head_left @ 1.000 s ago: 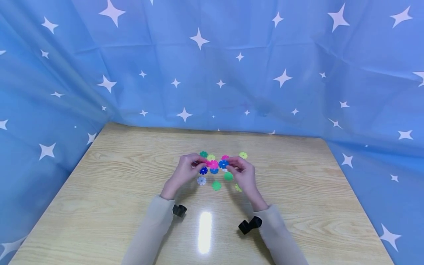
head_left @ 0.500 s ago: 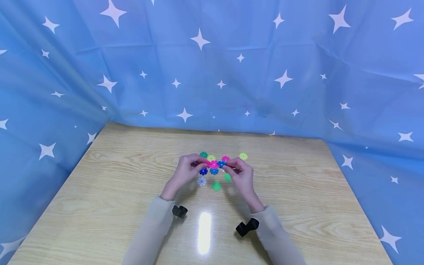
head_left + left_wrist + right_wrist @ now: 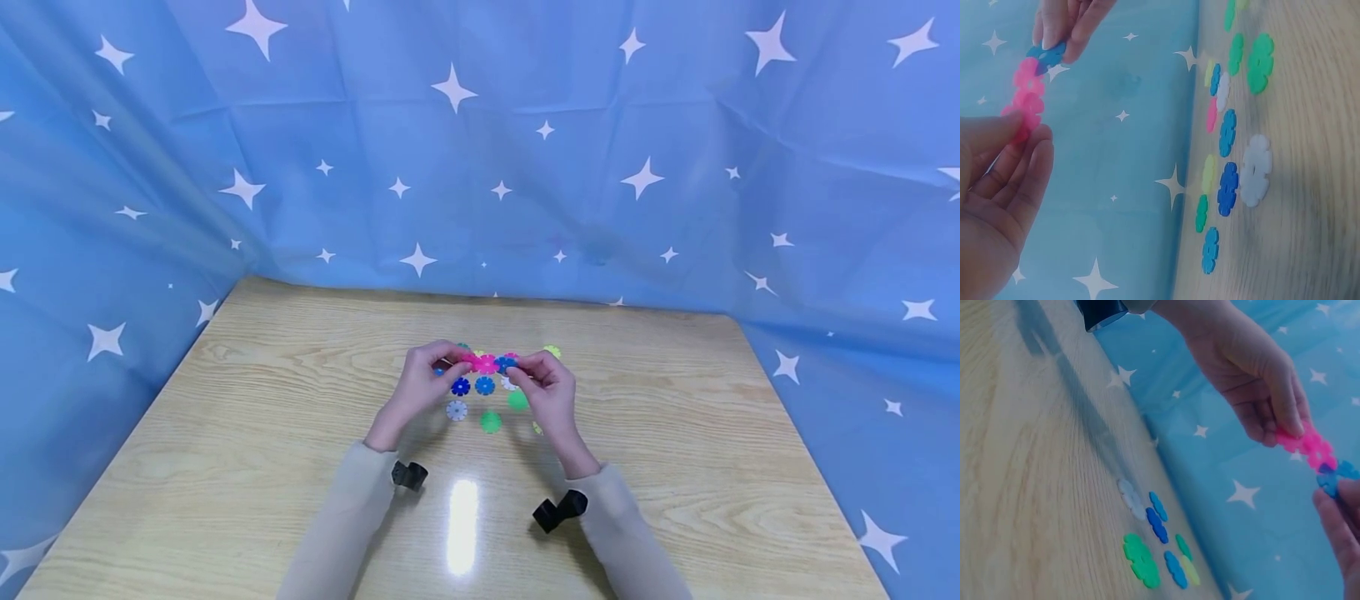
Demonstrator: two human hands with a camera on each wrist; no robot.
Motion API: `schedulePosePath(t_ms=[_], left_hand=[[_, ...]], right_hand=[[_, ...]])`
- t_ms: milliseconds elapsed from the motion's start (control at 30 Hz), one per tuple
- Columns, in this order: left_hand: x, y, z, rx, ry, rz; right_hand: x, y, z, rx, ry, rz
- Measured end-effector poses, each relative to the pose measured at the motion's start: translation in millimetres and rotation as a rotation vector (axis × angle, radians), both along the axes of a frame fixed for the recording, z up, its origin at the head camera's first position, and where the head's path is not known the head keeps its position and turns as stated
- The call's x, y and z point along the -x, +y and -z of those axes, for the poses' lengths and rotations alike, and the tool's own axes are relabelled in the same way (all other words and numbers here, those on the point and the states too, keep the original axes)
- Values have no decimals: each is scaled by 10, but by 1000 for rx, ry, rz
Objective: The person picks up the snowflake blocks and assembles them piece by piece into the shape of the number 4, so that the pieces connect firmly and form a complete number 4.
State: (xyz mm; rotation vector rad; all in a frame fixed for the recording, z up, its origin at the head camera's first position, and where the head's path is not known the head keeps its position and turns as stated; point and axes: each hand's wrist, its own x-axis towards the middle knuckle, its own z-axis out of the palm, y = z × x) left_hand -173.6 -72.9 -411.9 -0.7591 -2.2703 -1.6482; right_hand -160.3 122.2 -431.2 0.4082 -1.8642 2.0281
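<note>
Above the table, my left hand (image 3: 420,387) pinches a pair of linked pink snowflake discs (image 3: 487,364) by their left end. My right hand (image 3: 551,396) pinches a blue snowflake disc (image 3: 505,365) between thumb and fingers. In the left wrist view the blue disc (image 3: 1047,56) meets the edge of the upper pink disc (image 3: 1029,78); whether its slot is fully seated I cannot tell. The right wrist view shows the same contact, with the right fingertips partly covering the blue disc (image 3: 1330,481).
Loose snowflake discs lie on the wooden table (image 3: 262,433) under the hands, among them a dark blue one (image 3: 461,387), a pale one (image 3: 456,410) and a green one (image 3: 491,422). A star-patterned blue curtain (image 3: 480,217) hangs behind the table.
My right hand has brought the blue disc leftward against the pink discs. Both hands have then risen slightly with the pieces. Discs on the table have not moved.
</note>
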Motion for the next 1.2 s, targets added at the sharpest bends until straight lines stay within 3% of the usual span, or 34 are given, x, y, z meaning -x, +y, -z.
schedulePosePath(t_ms=[67, 167, 233, 333, 767, 1000, 1100, 1200], left_hand=[[-56, 8, -104, 0, -5, -4], [-136, 12, -246, -2, -10, -4], [-146, 12, -264, 1, -10, -5], [-150, 11, -274, 9, -12, -5], [-146, -15, -249, 15, 3, -1], [-143, -53, -248, 7, 0, -17], [-142, -78, -266, 0, -13, -33], [-147, -98, -285, 3, -22, -38]], right_hand=[[5, 12, 5, -14, -13, 7], [-55, 7, -110, -76, -48, 29], [-99, -2, -189, -111, -72, 40], [-142, -15, -262, -130, -91, 39], [-132, 3, -227, -86, -77, 42], [-108, 72, -225, -94, -82, 92], [-69, 164, -197, -93, -121, 106], [19, 295, -84, -111, -214, 129]])
